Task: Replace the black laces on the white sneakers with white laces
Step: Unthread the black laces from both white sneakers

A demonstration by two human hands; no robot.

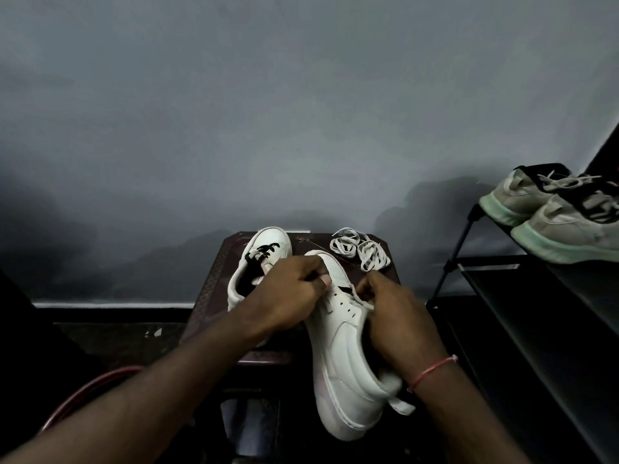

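Observation:
A white sneaker [345, 356] lies on its side across the front of a small dark stool [214, 279], toe pointing away from me, most eyelets bare. My left hand [294, 289] pinches something small at the upper eyelets; a short stretch of black lace [343, 288] shows beside it. My right hand [392, 309] pinches a pale lace end [363, 301] at the eyelet row and steadies the shoe. A second white sneaker [264, 252] with black laces stands behind on the left. A bundle of white laces [360, 249] lies at the stool's back right.
A black metal shoe rack [502, 289] stands to the right, with a pair of grey sneakers with mint soles [562, 219] on its top shelf. A grey wall rises behind the stool. A red hose [87, 393] curves on the floor at the lower left.

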